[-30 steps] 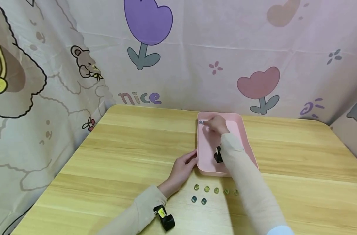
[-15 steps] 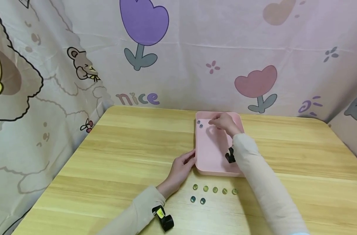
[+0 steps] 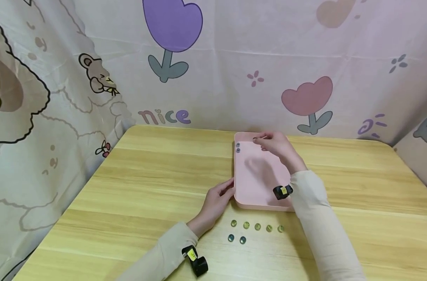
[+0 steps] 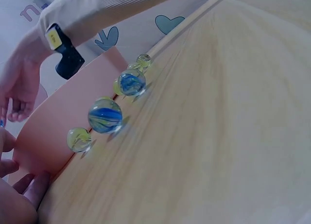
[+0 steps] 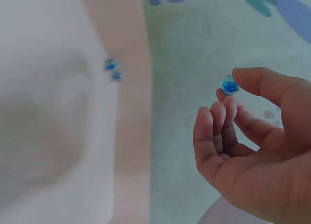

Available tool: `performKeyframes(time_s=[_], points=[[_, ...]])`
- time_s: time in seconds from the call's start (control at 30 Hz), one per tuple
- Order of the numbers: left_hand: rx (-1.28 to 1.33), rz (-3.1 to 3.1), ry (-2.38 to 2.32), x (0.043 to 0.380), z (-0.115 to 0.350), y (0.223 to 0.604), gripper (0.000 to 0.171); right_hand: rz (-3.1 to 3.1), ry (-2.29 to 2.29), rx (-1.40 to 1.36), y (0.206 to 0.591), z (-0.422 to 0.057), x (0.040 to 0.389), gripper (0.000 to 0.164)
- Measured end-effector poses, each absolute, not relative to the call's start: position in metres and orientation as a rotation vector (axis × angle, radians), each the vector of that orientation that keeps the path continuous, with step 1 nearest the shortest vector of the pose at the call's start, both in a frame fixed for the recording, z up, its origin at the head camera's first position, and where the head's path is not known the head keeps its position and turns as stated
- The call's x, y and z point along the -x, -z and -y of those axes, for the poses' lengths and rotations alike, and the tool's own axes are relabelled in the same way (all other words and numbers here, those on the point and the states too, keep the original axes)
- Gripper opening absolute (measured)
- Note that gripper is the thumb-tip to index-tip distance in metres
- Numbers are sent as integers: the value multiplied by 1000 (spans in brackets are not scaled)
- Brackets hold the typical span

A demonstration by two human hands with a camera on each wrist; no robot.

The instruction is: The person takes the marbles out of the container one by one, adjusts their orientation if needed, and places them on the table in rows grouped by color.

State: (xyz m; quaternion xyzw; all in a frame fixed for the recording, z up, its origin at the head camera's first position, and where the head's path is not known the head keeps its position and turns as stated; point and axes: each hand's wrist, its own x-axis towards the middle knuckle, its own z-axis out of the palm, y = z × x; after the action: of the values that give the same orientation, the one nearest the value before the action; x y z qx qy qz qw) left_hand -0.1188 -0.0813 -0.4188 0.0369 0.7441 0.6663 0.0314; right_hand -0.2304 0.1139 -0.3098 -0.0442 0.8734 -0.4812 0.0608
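My right hand (image 3: 276,144) is raised over the far part of a pink tray (image 3: 248,183). Between thumb and forefinger it pinches a clear marble with blue swirls (image 5: 230,85), the other fingers curling loosely below. Two blue marbles (image 3: 238,147) lie one behind the other inside the tray's far left corner. My left hand (image 3: 213,205) rests with its fingers against the tray's left wall, near the front corner. On the table in front of the tray is a row of several yellow-green marbles (image 3: 257,226), and closer in sit two blue marbles (image 3: 243,240).
The wooden table (image 3: 157,175) runs back to a printed cloth (image 3: 227,70) hanging right behind the tray. Each wrist carries a small black camera (image 3: 199,265). The tray's low wall (image 4: 73,97) stands between its inside and the loose marbles.
My right hand has lifted away from the tray's far left corner and drawn back to the right. One blue marble in the tray has shifted. The left hand stays put.
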Motion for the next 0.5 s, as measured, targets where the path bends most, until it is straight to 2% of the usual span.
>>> performKeyframes(time_s=[0.27, 0.5], points=[[-105, -2291, -2055, 120, 80, 418, 39, -2664, 1568, 338, 311, -121, 211, 22], [-108, -2282, -2059, 120, 80, 419, 39, -2621, 1616, 395, 319, -125, 212, 21]])
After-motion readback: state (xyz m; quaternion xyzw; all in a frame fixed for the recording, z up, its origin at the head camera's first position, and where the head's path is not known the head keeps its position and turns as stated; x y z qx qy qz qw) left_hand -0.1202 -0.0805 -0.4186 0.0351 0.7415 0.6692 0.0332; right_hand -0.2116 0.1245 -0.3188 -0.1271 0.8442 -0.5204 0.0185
